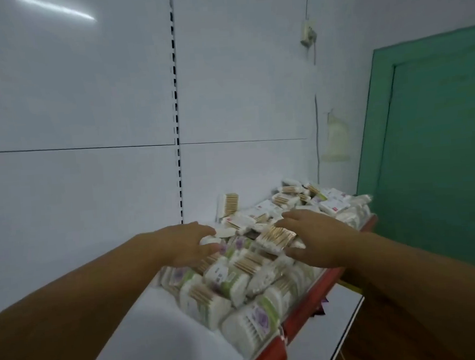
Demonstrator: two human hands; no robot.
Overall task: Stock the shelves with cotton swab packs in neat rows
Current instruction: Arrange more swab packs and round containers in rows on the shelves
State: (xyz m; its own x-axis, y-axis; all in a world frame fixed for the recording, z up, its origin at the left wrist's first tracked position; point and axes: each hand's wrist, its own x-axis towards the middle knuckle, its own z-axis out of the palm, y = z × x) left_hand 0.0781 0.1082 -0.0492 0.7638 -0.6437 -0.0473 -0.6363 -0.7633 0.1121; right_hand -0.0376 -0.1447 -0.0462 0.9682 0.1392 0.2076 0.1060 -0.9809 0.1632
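Many cotton swab packs (pixel 237 281) lie heaped on a white shelf (pixel 162 334) with a red front edge. Those nearest me stand in rough rows, while the far ones (pixel 302 200) are jumbled. Both my hands reach over the middle of the heap. My left hand (pixel 187 245) has its fingers and thumb curled round the end of a white pack (pixel 208 240). My right hand (pixel 319 238) holds a pack of wooden-stick swabs (pixel 277 236) between thumb and fingers. One pack (pixel 228 204) stands upright against the back panel.
The white back panel carries a slotted upright (pixel 177 127). A lower white shelf (pixel 325 328) juts out below the red edge (pixel 307 304). A green door (pixel 436 151) is at the right. A cable and socket (pixel 308 35) hang on the wall.
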